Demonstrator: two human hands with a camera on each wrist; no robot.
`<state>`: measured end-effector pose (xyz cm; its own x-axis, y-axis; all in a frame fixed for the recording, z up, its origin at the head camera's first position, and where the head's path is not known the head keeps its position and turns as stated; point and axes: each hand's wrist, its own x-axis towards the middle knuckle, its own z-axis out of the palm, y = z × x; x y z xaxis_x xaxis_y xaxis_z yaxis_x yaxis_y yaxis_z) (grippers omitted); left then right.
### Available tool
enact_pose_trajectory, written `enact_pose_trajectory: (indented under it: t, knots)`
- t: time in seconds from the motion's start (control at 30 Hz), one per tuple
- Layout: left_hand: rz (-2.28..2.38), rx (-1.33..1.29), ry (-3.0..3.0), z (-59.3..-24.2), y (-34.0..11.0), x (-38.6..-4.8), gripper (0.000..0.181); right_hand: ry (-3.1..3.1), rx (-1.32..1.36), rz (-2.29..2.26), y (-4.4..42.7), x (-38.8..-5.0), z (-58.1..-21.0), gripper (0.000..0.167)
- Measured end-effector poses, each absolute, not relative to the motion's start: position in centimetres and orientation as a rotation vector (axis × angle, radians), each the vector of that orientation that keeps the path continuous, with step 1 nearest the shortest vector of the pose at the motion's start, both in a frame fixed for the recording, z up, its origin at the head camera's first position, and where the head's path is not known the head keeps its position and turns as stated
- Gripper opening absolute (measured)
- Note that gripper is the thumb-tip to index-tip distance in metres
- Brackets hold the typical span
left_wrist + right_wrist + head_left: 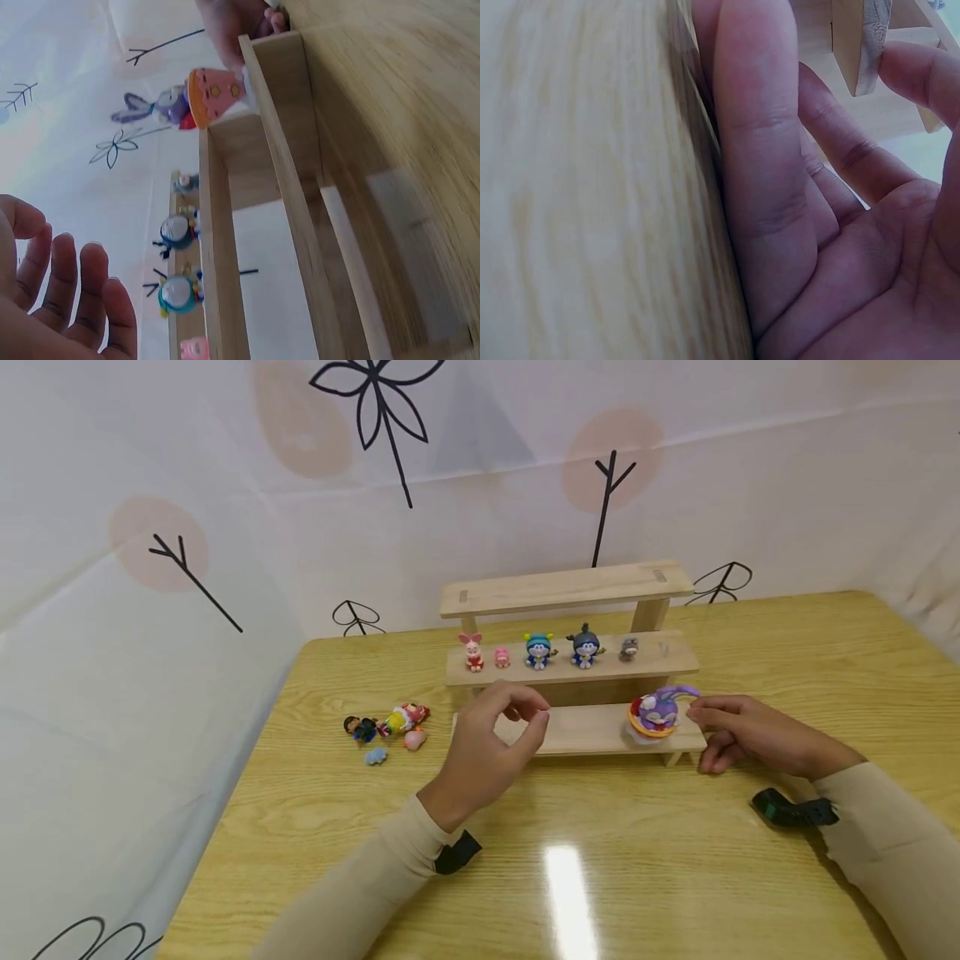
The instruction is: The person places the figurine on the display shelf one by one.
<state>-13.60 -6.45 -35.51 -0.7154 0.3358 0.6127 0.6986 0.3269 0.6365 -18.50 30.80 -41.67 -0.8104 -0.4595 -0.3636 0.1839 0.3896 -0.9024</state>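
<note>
A wooden three-tier display shelf (566,587) stands on the table. At the right end of its lowest board, my right hand (750,735) holds the board's end, thumb side on top and other fingers lower; the right wrist view shows the board end (866,52) between its fingers. Just left of it, a purple rabbit figurine in a round cup (654,717) sits on that board. My left hand (491,747) hovers before the lowest board's left part, thumb and index bent toward each other with a gap. In the left wrist view its fingers (90,292) are loosely curled around nothing.
On the middle board sit a pink piglet figurine (472,653), a small pink figure (502,657), two blue-and-white figurines (538,652) and a small grey figure (628,649). Left of the shelf lie several figurines (403,719) and a small blue piece (376,757).
</note>
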Motion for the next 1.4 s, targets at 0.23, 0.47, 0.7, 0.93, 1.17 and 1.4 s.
enact_pose_trajectory:
  t: [0.23,0.47,0.7,0.93,1.17,1.4]
  knots:
    - [-1.310,-0.812,-2.272,-35.6,-9.8,-14.0,0.009,2.067,-0.249,-1.464,30.8,-18.5,-41.8,0.030]
    - [-1.192,-0.732,-2.252,-36.0,-13.0,-15.5,0.011,2.070,-0.233,-1.459,30.7,-18.3,-41.7,0.031]
    - [-1.177,-0.573,-2.315,-36.3,-15.7,-16.6,0.014,2.078,-0.233,-1.457,30.7,-18.4,-41.6,0.034]
    - [-1.186,-0.402,-2.452,-37.0,-17.7,-17.9,0.018,2.081,-0.202,-1.447,30.7,-18.4,-41.7,0.036]
    - [-1.110,-0.253,-2.682,-37.9,-19.4,-19.1,0.022,2.069,-0.218,-1.463,30.8,-18.4,-41.7,0.032]
    - [-1.027,-0.190,-2.818,-38.5,-20.8,-19.7,0.028,2.061,-0.255,-1.480,30.8,-18.3,-41.7,0.030]
